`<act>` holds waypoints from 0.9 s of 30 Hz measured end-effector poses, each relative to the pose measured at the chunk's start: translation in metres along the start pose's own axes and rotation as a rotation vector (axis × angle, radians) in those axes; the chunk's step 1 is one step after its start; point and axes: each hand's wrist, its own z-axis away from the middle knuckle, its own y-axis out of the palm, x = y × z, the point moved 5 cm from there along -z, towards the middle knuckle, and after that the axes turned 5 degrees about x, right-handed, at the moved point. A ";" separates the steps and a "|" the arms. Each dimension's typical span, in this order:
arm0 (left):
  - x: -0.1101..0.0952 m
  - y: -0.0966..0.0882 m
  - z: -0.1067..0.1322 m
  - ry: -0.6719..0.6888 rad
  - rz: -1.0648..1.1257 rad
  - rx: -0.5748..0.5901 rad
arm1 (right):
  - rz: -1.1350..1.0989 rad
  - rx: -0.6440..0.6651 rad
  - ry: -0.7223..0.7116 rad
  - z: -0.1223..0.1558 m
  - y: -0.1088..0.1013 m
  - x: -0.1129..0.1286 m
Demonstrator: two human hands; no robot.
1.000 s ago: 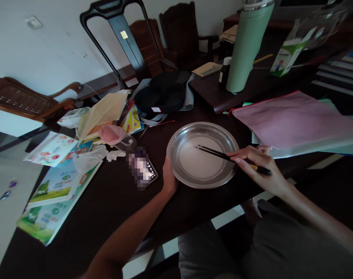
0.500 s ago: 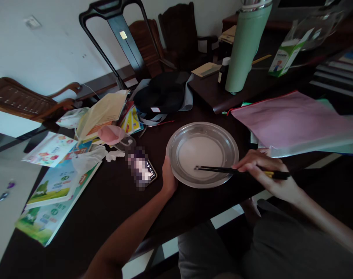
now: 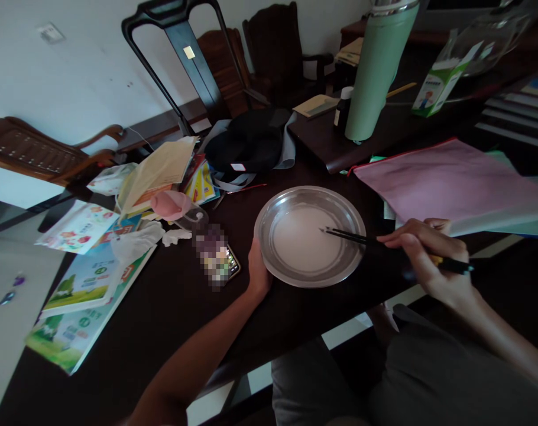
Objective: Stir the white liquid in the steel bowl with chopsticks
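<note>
A shallow round metal bowl (image 3: 265, 231) rests on the dark table, with cloudy white liquid (image 3: 302, 245) covering its bottom. My left hand (image 3: 257, 273) holds the bowl at its left side, the fingers partly hidden by the rim. Black chopsticks (image 3: 351, 236) are gripped in my right hand (image 3: 431, 254), just off the bowl's right side. They reach over the right rim, their tips slightly apart above or at the liquid; whether they touch it I cannot tell. Left of the bowl lies a phone (image 3: 232, 260) with its screen lit and partly blurred.
A pink zip pouch (image 3: 437, 183) lies on papers to the right. Behind stand a green thermos (image 3: 379, 77), a small dark bottle (image 3: 342, 112) and a small carton (image 3: 437, 89). A black bag (image 3: 246, 142), a pink-topped cup (image 3: 169, 205) and booklets (image 3: 83, 290) occupy the left.
My right hand has moved right, drawing the chopsticks from the bowl's middle toward its right rim, with their tips now a little apart. My left hand stays at the bowl.
</note>
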 end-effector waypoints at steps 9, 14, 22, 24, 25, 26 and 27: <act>0.002 0.000 -0.001 -0.048 0.001 -0.012 | -0.228 0.092 0.053 0.005 0.001 0.005; 0.002 -0.001 -0.002 0.000 -0.030 -0.013 | -0.158 0.234 -0.027 -0.006 0.029 0.011; 0.011 -0.003 -0.002 -0.021 -0.016 -0.012 | -0.004 0.153 -0.016 -0.009 0.031 -0.003; 0.009 -0.002 -0.002 -0.030 -0.001 -0.004 | 0.027 0.082 0.009 -0.007 0.019 -0.005; 0.008 -0.002 -0.001 -0.033 0.003 -0.003 | 0.033 0.045 0.021 -0.006 0.013 -0.005; 0.007 -0.002 -0.001 -0.038 0.004 -0.004 | 0.030 0.015 0.034 -0.004 0.007 -0.005; 0.005 -0.001 -0.001 -0.043 0.000 -0.007 | 0.015 -0.003 0.048 -0.002 0.001 -0.006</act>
